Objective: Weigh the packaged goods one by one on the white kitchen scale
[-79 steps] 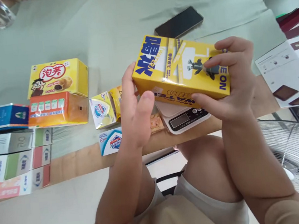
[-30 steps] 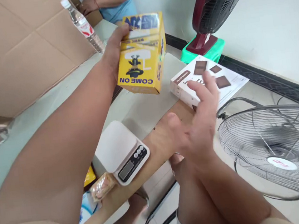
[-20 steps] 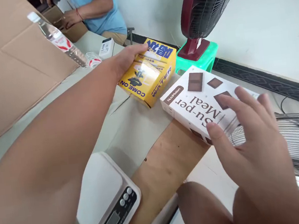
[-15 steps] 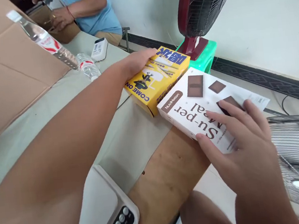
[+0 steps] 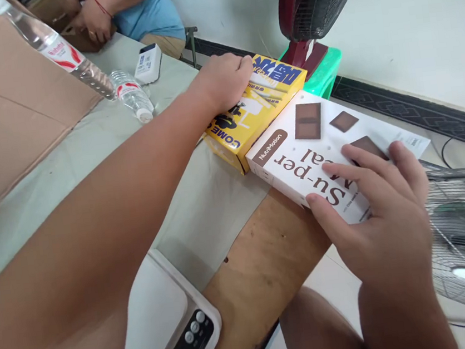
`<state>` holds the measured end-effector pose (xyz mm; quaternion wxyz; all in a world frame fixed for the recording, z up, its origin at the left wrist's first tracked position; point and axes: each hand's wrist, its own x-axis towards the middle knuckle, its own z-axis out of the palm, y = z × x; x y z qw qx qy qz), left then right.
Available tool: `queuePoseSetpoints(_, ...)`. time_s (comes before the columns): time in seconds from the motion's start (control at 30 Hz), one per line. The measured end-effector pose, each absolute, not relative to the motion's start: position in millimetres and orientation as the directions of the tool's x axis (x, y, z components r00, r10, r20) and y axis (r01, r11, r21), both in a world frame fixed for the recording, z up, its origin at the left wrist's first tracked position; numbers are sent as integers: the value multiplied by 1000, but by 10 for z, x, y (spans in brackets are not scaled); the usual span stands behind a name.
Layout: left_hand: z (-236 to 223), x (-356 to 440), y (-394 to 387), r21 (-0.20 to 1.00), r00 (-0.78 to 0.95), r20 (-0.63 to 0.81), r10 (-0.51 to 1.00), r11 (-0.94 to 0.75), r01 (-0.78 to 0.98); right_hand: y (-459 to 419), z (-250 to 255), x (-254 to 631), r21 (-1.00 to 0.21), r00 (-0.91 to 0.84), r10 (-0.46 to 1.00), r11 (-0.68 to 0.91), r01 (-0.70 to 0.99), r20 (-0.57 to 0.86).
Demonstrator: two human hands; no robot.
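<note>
My left hand (image 5: 228, 80) reaches across and lies over the far left edge of a yellow box (image 5: 265, 112) with blue lettering and "COME ON" on it. Its fingers are curled, their tips partly hidden behind the hand. Against that box's right side lies a white "NutriMotion" meal box (image 5: 283, 160) printed with brown chocolate squares. On its top rests my right hand (image 5: 380, 202), fingers spread, the thumb at the near edge. Both boxes lie flat at the table's edge.
A white kitchen scale (image 5: 160, 317) stands under my left forearm. Two water bottles (image 5: 63, 54) and a small white device (image 5: 147, 63) are by a cardboard sheet (image 5: 17, 92). A co-worker's hands (image 5: 95, 19) are at a box. Fans (image 5: 322, 2) stand at right.
My left hand has shifted up onto the top of the yellow box, its knuckles more bent. My right hand stays on the white box. The co-worker's hands have moved closer together.
</note>
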<state>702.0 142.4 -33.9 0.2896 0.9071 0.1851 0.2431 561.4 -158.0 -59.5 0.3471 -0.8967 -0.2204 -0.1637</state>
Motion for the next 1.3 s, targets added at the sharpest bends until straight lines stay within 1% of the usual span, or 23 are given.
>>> queuePoseSetpoints(0.1, -88, 6906, 1173, 431, 903, 210, 376, -864, 260, -1591, -629, 5639, -564, 839, 273, -637, 525, 472)
queuePoseSetpoints(0.2, 215, 6693, 922, 256, 913, 194, 359, -917, 306, -1586, -624, 5655, -601, 850, 261, -614, 512, 458)
queuePoseSetpoints(0.27, 440, 6361, 768, 166, 908, 206, 365, -927, 336, -1593, -573, 5675, -623, 883, 270, -630, 464, 384)
queuePoseSetpoints(0.3, 544, 6106, 703, 125, 905, 229, 359, -933, 339, -1608, -529, 5687, -621, 899, 285, -651, 435, 331)
queuePoseSetpoints(0.33, 632, 5787, 648, 111, 896, 281, 345, -939, 327, -1633, -474, 5697, -608, 910, 311, -677, 414, 273)
queuePoseSetpoints(0.37, 696, 5406, 604, 117, 891, 305, 338, -941, 317, -1667, -409, 5699, -584, 913, 337, -702, 407, 231)
queuePoseSetpoints(0.4, 732, 4973, 569, 163, 873, 363, 326, -945, 285, -1704, -337, 5683, -555, 906, 361, -718, 421, 220)
queuePoseSetpoints(0.43, 736, 4504, 536, 215, 860, 408, 307, -948, 236, -1738, -262, 5642, -528, 890, 380, -717, 455, 251)
queuePoseSetpoints(0.47, 712, 4015, 500, 263, 839, 450, 307, -943, 204, -1758, -186, 5566, -509, 862, 388, -697, 506, 325)
queuePoseSetpoints(0.5, 664, 3527, 455, 321, 804, 478, 354, -922, 216, -1755, -113, 5448, -497, 822, 399, -658, 565, 405)
queuePoseSetpoints(0.53, 598, 3056, 402, 399, 762, 472, 443, -878, 264, -1724, -48, 5283, -490, 773, 418, -604, 628, 477)
queuePoseSetpoints(0.57, 523, 2616, 341, 488, 715, 445, 539, -816, 311, -1662, 7, 5071, -491, 722, 454, -532, 690, 522)
queuePoseSetpoints(0.6, 444, 2217, 279, 517, 672, 435, 599, -777, 358, -1572, 52, 4815, -496, 664, 517, -442, 748, 540)
queuePoseSetpoints(0.7, 214, 1282, 131, 583, 503, 431, 749, -657, 478, -1187, 134, 3900, -515, 398, 776, -112, 850, 489)
queuePoseSetpoints(0.77, 82, 859, 85, 627, 378, 436, 817, -577, 524, -895, 160, 3323, -520, 189, 875, 82, 850, 446)
queuePoseSetpoints(0.83, -26, 572, 80, 677, 273, 423, 864, -501, 538, -618, 161, 2879, -517, 39, 918, 187, 835, 395)
queuePoseSetpoints(0.9, -109, 403, 111, 726, 202, 395, 896, -440, 529, -383, 124, 2583, -503, -54, 938, 231, 833, 341)
queuePoseSetpoints(0.97, -169, 327, 169, 764, 164, 366, 916, -396, 508, -220, 48, 2410, -484, -110, 949, 248, 839, 295)
queuePoseSetpoints(1.07, -238, 305, 281, 784, 156, 366, 917, -394, 479, -114, -100, 2300, -470, -155, 945, 280, 837, 287)
queuePoseSetpoints(1.13, -285, 296, 363, 766, 140, 402, 905, -417, 490, -86, -180, 2272, -470, -164, 940, 294, 832, 298)
queuePoseSetpoints(1.17, -311, 284, 406, 753, 107, 420, 901, -412, 514, -67, -208, 2258, -470, -168, 939, 299, 831, 301)
queuePoseSetpoints(1.23, -369, 248, 491, 734, -1, 426, 905, -345, 585, 0, -232, 2218, -469, -172, 940, 299, 831, 294)
queuePoseSetpoints(1.3, -432, 206, 565, 725, -110, 394, 913, -234, 648, 101, -222, 2151, -471, -177, 945, 293, 832, 275)
